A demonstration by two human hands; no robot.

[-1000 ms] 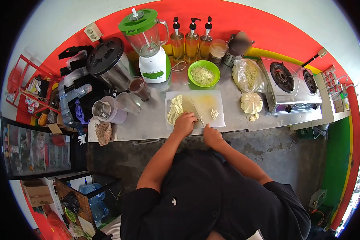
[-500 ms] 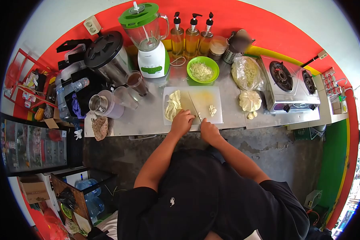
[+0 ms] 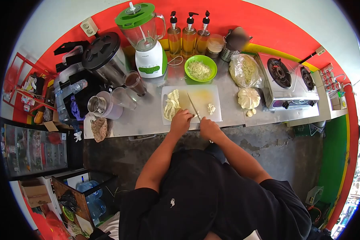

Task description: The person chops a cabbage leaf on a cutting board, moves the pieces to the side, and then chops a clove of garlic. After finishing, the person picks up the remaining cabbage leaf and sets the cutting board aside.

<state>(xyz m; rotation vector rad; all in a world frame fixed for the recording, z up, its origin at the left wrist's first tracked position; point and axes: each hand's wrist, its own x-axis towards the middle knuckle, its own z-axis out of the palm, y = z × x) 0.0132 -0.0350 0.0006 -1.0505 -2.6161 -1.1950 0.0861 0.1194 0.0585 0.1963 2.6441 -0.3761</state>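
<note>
A white cutting board lies at the counter's front edge. My right hand is wrapped round the handle of a knife, whose blade points up and left over the board. Just left of the blade, my left hand has its fingers bent together at a small pale piece, too small to make out. Pale leafy peelings lie on the board's left side, and a small pile of chopped white pieces on its right. Beyond the board stands a green bowl of chopped pale food.
A blender, pump bottles and a steel pot stand along the back. Cups are on the left. To the right are a filled plastic bag, a white bundle and a two-burner stove.
The view has shifted slightly. The knife handle now shows below my right hand, and the blade stands a little more clear of my left fingers. Both hands keep their grip.
</note>
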